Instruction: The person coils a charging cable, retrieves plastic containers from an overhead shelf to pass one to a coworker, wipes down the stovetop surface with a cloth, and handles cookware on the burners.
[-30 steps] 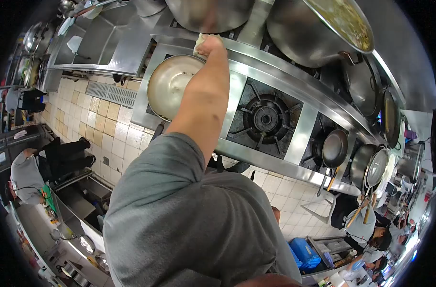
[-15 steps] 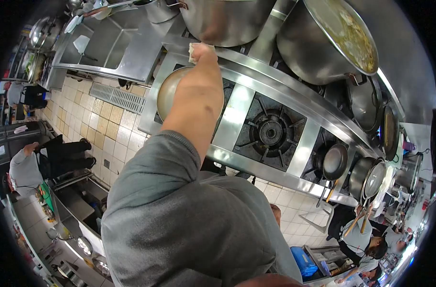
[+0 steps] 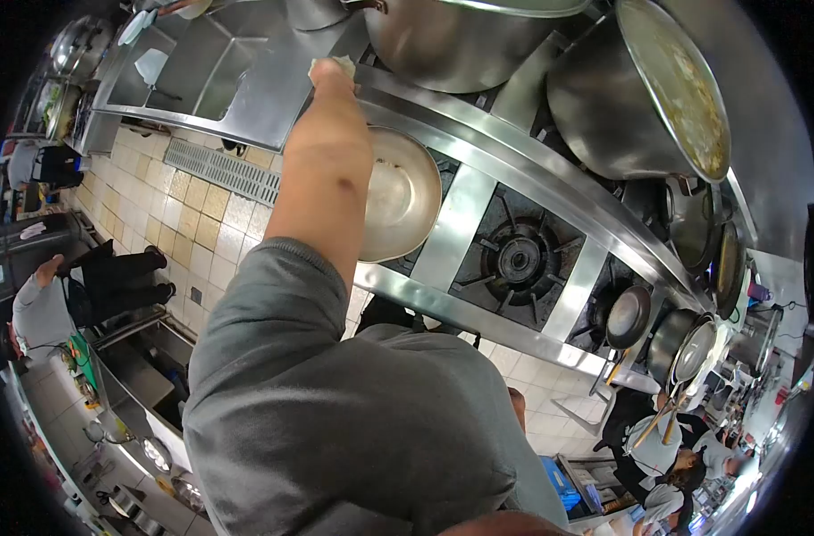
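My left hand (image 3: 332, 80) is at the end of my outstretched arm, closed on a pale cloth (image 3: 345, 65) on the metal ledge at the back of the stove (image 3: 461, 201). A wide, shallow pan (image 3: 402, 192) sits on a burner just right of my forearm, which hides part of it. Only a small patch of skin, perhaps my right hand (image 3: 517, 406), shows beside my grey shirt; its fingers are hidden.
Large pots (image 3: 461, 45) stand behind the ledge, one (image 3: 604, 116) holding liquid. A bare burner (image 3: 520, 259) and a small frying pan (image 3: 628, 317) are to the right. A sink (image 3: 188, 71) is at upper left. People (image 3: 45, 308) stand at left and lower right.
My left hand has moved left along the ledge with the cloth. The view has shifted, so the stove and pots appear farther right, and more of the shallow pan shows than half a second ago.
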`<state>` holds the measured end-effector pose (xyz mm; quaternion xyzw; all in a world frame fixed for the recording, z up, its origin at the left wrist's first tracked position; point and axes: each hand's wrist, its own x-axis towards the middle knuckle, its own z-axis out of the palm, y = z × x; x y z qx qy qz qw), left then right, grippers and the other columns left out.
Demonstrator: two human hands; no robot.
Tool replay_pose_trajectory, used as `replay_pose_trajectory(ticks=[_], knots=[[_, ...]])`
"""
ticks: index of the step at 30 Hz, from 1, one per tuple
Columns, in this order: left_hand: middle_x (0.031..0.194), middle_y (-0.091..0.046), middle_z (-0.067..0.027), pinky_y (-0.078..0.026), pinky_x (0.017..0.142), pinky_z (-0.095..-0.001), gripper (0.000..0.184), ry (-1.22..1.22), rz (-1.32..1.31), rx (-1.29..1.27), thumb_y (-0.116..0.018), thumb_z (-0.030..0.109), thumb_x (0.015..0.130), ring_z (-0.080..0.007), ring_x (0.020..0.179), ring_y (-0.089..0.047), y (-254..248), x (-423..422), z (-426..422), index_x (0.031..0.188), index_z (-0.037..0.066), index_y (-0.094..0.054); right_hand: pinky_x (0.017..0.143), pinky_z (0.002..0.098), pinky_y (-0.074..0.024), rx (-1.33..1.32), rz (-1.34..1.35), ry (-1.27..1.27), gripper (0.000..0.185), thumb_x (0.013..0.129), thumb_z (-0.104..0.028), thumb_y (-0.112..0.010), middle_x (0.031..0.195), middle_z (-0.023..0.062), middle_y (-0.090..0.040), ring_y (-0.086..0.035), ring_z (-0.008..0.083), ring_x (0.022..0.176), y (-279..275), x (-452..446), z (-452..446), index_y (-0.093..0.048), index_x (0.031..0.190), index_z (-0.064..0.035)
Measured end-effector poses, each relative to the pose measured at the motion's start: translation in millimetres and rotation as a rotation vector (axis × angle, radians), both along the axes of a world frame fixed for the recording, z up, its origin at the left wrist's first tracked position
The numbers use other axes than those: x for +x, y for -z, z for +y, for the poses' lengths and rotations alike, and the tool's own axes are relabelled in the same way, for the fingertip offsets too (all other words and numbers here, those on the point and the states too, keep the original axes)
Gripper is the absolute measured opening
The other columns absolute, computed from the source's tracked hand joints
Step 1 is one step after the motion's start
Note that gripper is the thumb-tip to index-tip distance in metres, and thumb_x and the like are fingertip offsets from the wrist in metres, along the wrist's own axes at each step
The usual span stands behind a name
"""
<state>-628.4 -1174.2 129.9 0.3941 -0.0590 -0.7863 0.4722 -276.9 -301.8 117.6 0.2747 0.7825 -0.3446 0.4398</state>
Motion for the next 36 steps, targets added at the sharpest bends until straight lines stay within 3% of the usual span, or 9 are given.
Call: replay_pose_trajectory(ticks=[11, 12, 14, 17, 21, 27, 33, 34, 36], knots=[[0.130, -0.057, -0.0048, -0.046, 0.094, -0.0347, 0.041, 0.698, -1.015, -0.387, -0.059, 0.031, 0.088, -0.0185, 0.114, -0.056, -18.2, 23.5, -1.2, 0.121, 0.008, -0.058, 0.055, 0.0317, -0.0516, -0.136, 0.058, 0.051, 0.034, 0.090, 0.000, -0.041, 0.102, 0.0146, -0.064, -0.067, 0.0213, 0.074, -5.1, -25.4, -38.5, -0.054, 0.122, 0.0008], [0.130, -0.057, -0.0048, -0.046, 0.094, -0.0347, 0.041, 0.699, -1.009, -0.399, -0.059, 0.031, 0.088, -0.0185, 0.114, -0.056, -20.9, 18.8, 7.7, 0.121, 0.008, -0.058, 0.055, 0.0317, -0.0516, -0.142, 0.067, 0.058, 0.034, 0.090, 0.000, -0.041, 0.102, 0.0146, -0.064, -0.067, 0.0213, 0.074, -3.9, -26.7, -40.8, -0.054, 0.122, 0.0008], [0.096, -0.068, -0.0099, -0.051, 0.067, -0.0423, 0.018, -0.008, 0.129, 0.101, -0.059, 0.020, 0.088, -0.0263, 0.078, -0.065, -18.2, 7.4, 45.2, 0.084, 0.004, -0.067, 0.053, 0.0317, -0.0503, -0.069, 0.056, 0.013, 0.035, 0.089, 0.001, -0.043, 0.102, 0.0150, -0.065, -0.066, 0.0211, 0.072, -5.6, -25.8, -43.2, -0.055, 0.121, 0.0016], [0.095, -0.068, -0.0088, -0.052, 0.067, -0.0424, 0.016, 0.072, -0.470, 0.296, -0.062, 0.018, 0.085, -0.0266, 0.075, -0.065, -32.8, -3.7, 83.2, 0.087, 0.003, -0.066, 0.052, 0.0320, -0.0502, 0.033, 0.010, 0.004, 0.036, 0.088, 0.001, -0.045, 0.101, 0.0156, -0.066, -0.066, 0.0210, 0.071, -7.4, -27.3, -40.6, -0.055, 0.122, 0.0029], [0.105, -0.061, -0.0054, -0.050, 0.077, -0.0451, 0.032, 0.082, 0.181, 0.268, -0.062, 0.031, 0.088, -0.0261, 0.091, -0.061, 64.1, -17.9, 16.3, 0.114, 0.012, -0.056, 0.051, 0.0324, -0.0501, 0.003, 0.063, -0.004, 0.038, 0.088, -0.002, -0.044, 0.101, 0.0164, -0.066, -0.067, 0.0211, 0.070, -11.8, -21.3, -30.9, -0.055, 0.124, 0.0040], [0.107, -0.061, -0.0101, -0.050, 0.081, -0.0484, 0.030, 0.263, -0.647, 0.044, -0.058, 0.029, 0.092, -0.0272, 0.095, -0.061, -50.8, 16.9, 31.3, 0.108, 0.004, -0.058, 0.058, 0.0318, -0.0524, -0.028, 0.118, 0.183, 0.042, 0.088, -0.001, -0.037, 0.104, 0.0145, -0.065, -0.067, 0.0206, 0.077, -20.6, -1.4, -35.1, -0.054, 0.125, 0.0034], [0.125, -0.058, -0.0163, -0.050, 0.087, -0.0477, 0.046, 0.215, -0.443, 0.091, -0.058, 0.037, 0.092, -0.0361, 0.104, -0.060, -59.6, 23.1, 69.1, 0.120, 0.001, -0.055, 0.059, 0.0318, -0.0529, 0.031, 0.175, 0.146, 0.039, 0.087, -0.002, -0.040, 0.105, 0.0172, -0.067, -0.068, 0.0221, 0.079, -39.2, 44.9, -43.7, -0.057, 0.121, 0.0043], [0.119, -0.061, -0.0190, -0.052, 0.085, -0.0448, 0.047, 0.208, -0.655, 0.066, -0.058, 0.040, 0.093, -0.0365, 0.101, -0.061, -80.0, 25.7, 102.2, 0.119, 0.001, -0.055, 0.062, 0.0315, -0.0536, 0.043, 0.170, 0.096, 0.038, 0.086, -0.002, -0.041, 0.103, 0.0179, -0.068, -0.068, 0.0228, 0.080, -40.8, 55.2, -40.1, -0.059, 0.119, 0.0044], [0.122, -0.059, -0.0200, -0.051, 0.088, -0.0436, 0.049, 0.276, -0.616, -0.082, -0.057, 0.041, 0.093, -0.0355, 0.104, -0.061, -25.8, 6.7, 120.0, 0.122, 0.001, -0.053, 0.066, 0.0310, -0.0544, 0.045, 0.180, 0.034, 0.037, 0.085, -0.002, -0.043, 0.100, 0.0186, -0.069, -0.068, 0.0233, 0.082, 0.9, 96.2, -0.7, -0.062, 0.115, 0.0046]])
